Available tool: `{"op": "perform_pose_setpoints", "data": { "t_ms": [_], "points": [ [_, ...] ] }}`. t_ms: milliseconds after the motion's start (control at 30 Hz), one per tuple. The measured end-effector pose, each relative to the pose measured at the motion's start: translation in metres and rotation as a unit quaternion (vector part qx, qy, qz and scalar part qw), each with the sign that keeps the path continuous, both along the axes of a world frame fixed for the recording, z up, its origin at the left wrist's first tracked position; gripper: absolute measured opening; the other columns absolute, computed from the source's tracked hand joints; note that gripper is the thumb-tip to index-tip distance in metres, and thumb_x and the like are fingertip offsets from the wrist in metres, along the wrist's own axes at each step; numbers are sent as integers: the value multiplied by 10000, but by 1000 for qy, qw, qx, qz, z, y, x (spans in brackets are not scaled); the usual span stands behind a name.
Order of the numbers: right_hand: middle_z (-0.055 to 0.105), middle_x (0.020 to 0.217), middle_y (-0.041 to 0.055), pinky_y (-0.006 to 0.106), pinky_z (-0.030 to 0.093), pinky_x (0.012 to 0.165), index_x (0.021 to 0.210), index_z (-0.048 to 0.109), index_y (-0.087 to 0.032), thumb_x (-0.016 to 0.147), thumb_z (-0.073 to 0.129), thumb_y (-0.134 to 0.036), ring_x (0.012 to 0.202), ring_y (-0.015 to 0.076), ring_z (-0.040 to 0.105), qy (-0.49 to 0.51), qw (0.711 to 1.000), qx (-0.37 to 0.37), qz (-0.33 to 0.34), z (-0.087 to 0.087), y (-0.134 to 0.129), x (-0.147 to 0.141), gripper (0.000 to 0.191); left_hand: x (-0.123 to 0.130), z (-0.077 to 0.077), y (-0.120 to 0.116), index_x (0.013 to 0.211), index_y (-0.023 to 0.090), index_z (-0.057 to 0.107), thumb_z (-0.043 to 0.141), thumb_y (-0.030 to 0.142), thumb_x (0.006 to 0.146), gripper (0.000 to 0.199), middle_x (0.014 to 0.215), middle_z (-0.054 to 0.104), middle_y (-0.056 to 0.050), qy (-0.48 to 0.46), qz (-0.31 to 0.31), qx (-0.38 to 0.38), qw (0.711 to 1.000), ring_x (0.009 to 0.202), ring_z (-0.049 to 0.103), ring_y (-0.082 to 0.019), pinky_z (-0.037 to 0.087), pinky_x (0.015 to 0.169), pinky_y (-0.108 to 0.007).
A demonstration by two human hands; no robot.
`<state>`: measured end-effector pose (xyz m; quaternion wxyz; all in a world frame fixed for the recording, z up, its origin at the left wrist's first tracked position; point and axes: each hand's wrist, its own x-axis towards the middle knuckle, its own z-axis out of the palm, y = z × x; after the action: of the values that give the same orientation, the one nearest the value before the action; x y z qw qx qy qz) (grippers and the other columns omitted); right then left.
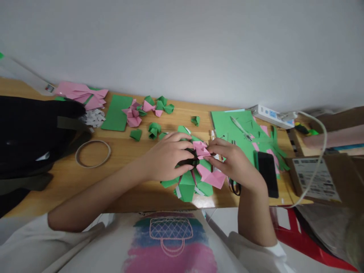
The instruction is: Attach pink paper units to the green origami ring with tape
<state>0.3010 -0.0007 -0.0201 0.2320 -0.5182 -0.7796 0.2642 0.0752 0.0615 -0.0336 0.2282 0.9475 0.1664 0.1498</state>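
Observation:
A folded-paper flower (187, 191) with broad green petals and white tabs lies on the wooden table in front of me. My left hand (173, 156) is curled over its left side, fingers bent round the dark middle. Between the thumb and fingers of my right hand (229, 156) is a pink folded paper piece (201, 149), held at the flower's upper right. Another pink paper piece (212, 176) rests on the right petals, below my right fingers. A white glue tube (212, 135) and black-handled scissors (235, 187) lie partly hidden by my right hand.
Small green folded pieces (154, 130) and pink ones (132, 113) sit behind to the left, near a green sheet (117, 112) and a tape ring (93, 154). Rightward are green paper (231, 121), a pen (240, 127), a phone (267, 174), a power strip (273, 115) and a cardboard box (315, 178).

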Motion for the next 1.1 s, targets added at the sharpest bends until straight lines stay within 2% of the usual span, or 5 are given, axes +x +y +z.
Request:
{"op": "perform_pose_setpoints", "data": {
  "t_ms": [233, 533, 767, 900, 1100],
  "points": [
    [586, 723, 29, 262, 376, 584, 722, 646, -195, 873, 590, -179, 644, 151, 546, -51, 998, 15, 13, 3, 3, -5, 161, -14, 5, -4, 994, 197, 739, 552, 316, 928, 231, 1139, 708, -71, 6, 35, 20, 999, 1205, 514, -296, 384, 1043, -500],
    [584, 705, 27, 253, 335, 578, 685, 615, -181, 842, 599, -113, 649, 143, 521, -133, 990, 39, 4, 5, 11, -24, 172, -20, 21, -25, 1106, 182, 675, 587, 395, 907, 304, 1130, 648, -89, 2, 48, -53, 997, 1060, 562, -245, 446, 929, -405],
    [597, 729, 2, 260, 434, 587, 789, 664, -206, 821, 672, -213, 605, 122, 557, 66, 996, 9, -58, -4, 5, -23, 34, -7, 18, -30, 1068, 247, 689, 623, 503, 858, 338, 1053, 555, -78, 109, 44, -60, 991, 1043, 516, -278, 430, 878, -421],
    [640, 880, 19, 277, 485, 639, 951, 679, -229, 794, 728, -316, 700, 137, 606, 203, 969, -23, -139, -16, -12, -15, 186, -6, 20, -28, 1108, 270, 676, 597, 524, 866, 360, 1017, 553, -68, 137, 38, -70, 987, 1031, 518, -282, 424, 865, -417],
    [658, 777, 12, 288, 478, 678, 866, 693, -231, 911, 579, -418, 709, 150, 598, 300, 931, -55, -201, -25, -42, -13, 223, -7, 25, -19, 1229, 253, 617, 605, 443, 876, 401, 1091, 619, -65, 116, 17, -118, 986, 1042, 562, -257, 438, 890, -386]
  ]
}}
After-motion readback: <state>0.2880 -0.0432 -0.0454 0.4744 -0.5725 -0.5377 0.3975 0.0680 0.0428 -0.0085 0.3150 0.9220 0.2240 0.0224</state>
